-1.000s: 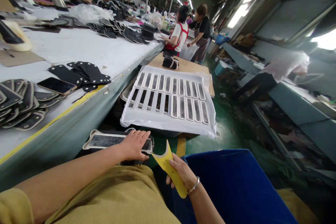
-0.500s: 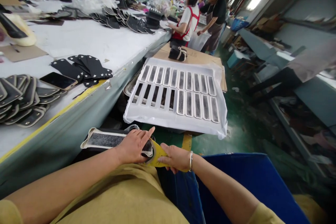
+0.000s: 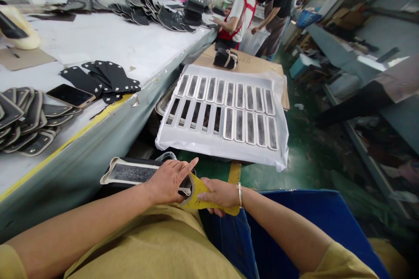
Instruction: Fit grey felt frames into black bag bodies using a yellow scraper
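Note:
My right hand (image 3: 218,196) grips a flat yellow scraper (image 3: 199,192), whose wide end meets the right end of a padded strip near my body. This long strip (image 3: 129,173) has a dark speckled middle and cream edges, and lies over a black piece. My left hand (image 3: 170,178) rests across the strip's right part, its thumb on the near side and its forefinger stretched outward. The palm covers much of that end, so the contact beneath is hidden. Beyond both hands, a white tray-like sheet (image 3: 193,139) bears rows of similar dark strips with pale borders; several slots show dark gaps.
To the left, a white worktable (image 3: 157,54) carries black cut pieces (image 3: 108,80), a phone (image 3: 71,96) and stacked edged panels (image 3: 29,117). A blue bin (image 3: 294,209) stands by my right forearm. Two people (image 3: 240,17) are at the table's far end.
The view has shifted slightly, moving the tray and table in the picture. Both hands keep nearly the same pose on the strip and scraper.

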`<state>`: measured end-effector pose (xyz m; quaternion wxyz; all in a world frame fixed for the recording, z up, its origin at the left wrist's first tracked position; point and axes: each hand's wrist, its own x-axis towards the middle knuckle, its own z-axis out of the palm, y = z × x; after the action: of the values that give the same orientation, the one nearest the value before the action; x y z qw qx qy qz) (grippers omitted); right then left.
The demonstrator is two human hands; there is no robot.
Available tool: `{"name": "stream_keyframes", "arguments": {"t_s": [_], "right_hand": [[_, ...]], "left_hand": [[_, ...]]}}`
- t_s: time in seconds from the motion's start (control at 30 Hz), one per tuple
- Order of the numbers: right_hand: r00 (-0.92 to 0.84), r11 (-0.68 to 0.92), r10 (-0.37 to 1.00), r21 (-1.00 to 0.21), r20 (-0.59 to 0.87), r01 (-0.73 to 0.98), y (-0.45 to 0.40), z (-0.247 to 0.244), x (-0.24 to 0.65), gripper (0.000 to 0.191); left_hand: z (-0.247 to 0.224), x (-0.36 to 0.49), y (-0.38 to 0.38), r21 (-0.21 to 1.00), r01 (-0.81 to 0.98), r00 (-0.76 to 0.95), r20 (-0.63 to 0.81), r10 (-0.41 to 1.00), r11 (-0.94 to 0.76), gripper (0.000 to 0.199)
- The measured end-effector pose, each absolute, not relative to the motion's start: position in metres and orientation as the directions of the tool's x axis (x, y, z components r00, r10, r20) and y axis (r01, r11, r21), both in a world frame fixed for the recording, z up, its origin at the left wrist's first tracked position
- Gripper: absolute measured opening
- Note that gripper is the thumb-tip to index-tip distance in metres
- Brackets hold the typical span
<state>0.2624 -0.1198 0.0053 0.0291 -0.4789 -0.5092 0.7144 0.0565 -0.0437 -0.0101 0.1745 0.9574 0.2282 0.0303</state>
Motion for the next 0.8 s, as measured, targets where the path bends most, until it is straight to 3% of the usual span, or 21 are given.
{"name": "stream_keyframes", "arguments": {"t_s": [0.6, 0.8], "right_hand": [[-0.512, -0.568, 0.573, -0.761, -0.639, 0.314, -0.13, -0.005, 0.256, 0.035], [-0.52, -0.561, 0.541, -0.744, -0.662, 0.363, -0.125, -0.002, 0.258, 0.033]], "left_hand": [[-0.011, 0.048, -0.042, 0.335, 0.362, 0.924, -0.002, 0.383, -0.87, 0.101], [-0.011, 0.035, -0.035, 0.38, 0.245, 0.965, -0.005, 0.263, -0.892, 0.119]]}}
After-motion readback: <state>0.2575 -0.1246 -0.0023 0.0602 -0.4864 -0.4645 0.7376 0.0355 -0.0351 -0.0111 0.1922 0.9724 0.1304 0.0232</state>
